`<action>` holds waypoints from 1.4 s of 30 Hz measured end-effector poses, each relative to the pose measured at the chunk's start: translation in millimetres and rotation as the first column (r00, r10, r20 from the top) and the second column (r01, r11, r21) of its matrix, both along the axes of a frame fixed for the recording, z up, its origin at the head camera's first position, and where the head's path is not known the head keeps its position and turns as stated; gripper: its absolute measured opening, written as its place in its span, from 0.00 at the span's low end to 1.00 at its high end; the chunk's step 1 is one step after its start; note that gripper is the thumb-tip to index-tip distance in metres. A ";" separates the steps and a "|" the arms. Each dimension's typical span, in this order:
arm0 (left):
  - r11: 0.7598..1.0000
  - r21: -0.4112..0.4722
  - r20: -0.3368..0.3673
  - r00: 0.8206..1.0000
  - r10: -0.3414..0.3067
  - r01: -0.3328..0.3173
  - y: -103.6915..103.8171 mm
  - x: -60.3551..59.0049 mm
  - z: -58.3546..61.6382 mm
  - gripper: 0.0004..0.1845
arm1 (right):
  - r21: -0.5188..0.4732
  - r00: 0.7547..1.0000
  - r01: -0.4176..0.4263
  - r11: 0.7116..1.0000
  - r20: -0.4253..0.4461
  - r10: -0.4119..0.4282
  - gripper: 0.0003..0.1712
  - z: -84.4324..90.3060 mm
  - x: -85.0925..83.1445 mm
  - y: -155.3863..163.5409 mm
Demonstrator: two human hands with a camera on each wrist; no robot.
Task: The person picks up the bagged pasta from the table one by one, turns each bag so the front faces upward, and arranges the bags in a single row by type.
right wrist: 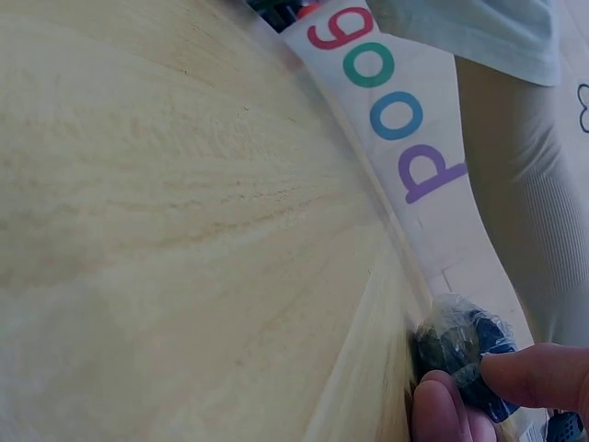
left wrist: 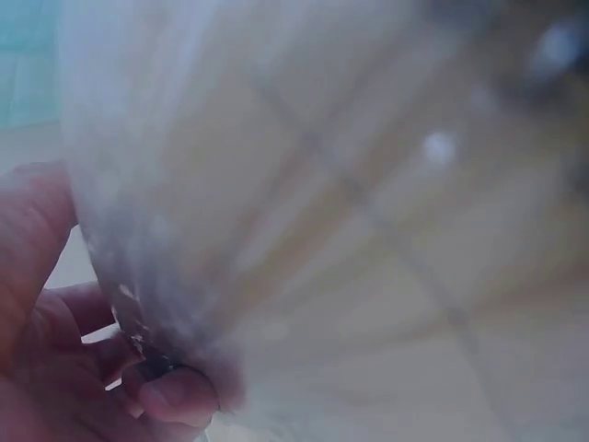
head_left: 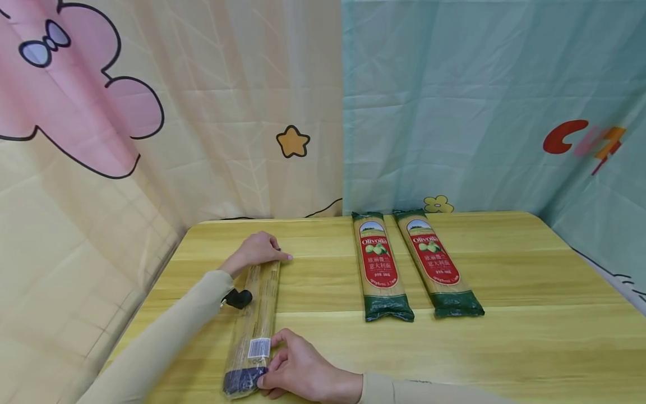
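Note:
A long clear pack of spaghetti (head_left: 259, 314) lies at the left of the table, its barcode side facing up and a dark blue band at its near end. My left hand (head_left: 259, 248) grips the far end; in the left wrist view its fingers (left wrist: 175, 396) curl round the crinkled film, and the blurred pack fills most of that picture. At the near end, my right hand (head_left: 305, 367) pinches the pack's edge beside the barcode. The right wrist view shows the dark, crumpled pack end (right wrist: 465, 354) between thumb and fingers.
Two more spaghetti packs with red labels and green ends, one left (head_left: 379, 264) and one right (head_left: 436, 264), lie side by side toward the back of the wooden table (head_left: 530, 336). Printed curtains (head_left: 454, 101) hang behind the table and along its sides.

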State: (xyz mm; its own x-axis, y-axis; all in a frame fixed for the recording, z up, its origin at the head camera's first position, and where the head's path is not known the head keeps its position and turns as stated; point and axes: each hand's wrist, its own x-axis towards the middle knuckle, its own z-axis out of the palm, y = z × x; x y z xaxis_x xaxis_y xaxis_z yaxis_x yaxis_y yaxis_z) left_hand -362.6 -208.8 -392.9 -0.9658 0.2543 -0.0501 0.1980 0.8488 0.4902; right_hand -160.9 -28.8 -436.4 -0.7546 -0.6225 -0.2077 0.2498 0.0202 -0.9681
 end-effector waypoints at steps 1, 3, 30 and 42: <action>1.000 0.003 -0.004 1.000 0.004 -0.004 0.1 0.2 -0.2 0.19 | -0.001 1.000 0.002 1.000 -0.001 -0.002 0.24 0.1 0.1 0.0; 1.000 0.012 -0.017 1.000 0.006 -0.005 -0.2 -0.3 -0.6 0.15 | -0.004 1.000 0.002 1.000 -0.002 -0.002 0.24 0.4 0.2 0.0; 0.944 0.330 0.136 0.988 -0.069 0.020 -17.9 -4.4 5.9 0.10 | -0.131 0.997 0.041 0.991 -0.063 -0.050 0.16 1.7 0.7 -1.6; 0.884 0.467 0.255 0.956 -0.145 0.009 -28.6 -9.3 -1.4 0.19 | -0.130 0.999 0.003 0.991 -0.050 -0.009 0.15 5.2 2.6 -2.7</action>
